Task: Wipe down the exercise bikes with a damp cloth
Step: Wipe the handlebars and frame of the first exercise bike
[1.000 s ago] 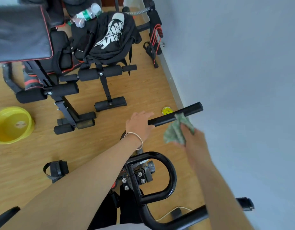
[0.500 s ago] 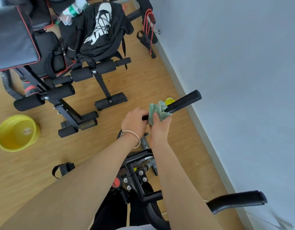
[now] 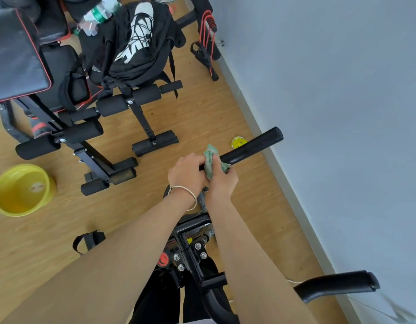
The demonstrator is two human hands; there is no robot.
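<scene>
Two hands: side by side on the handlebar (image 3: 251, 146) (black foam).
Left hand (image 3: 188, 174): grips the bar bare.
Right hand (image 3: 222, 181): clamps green cloth (image 3: 210, 157) round it.

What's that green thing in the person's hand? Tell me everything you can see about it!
It is a small green cloth, pale and mottled, soft-looking, scrunched into a wrinkly bunch. The right hand grips it and presses it round the black handlebar, near the bar's inner end. A tuft sticks up above that hand. The left hand holds the same bar right beside it. Whether it is wet cannot be told.
</scene>
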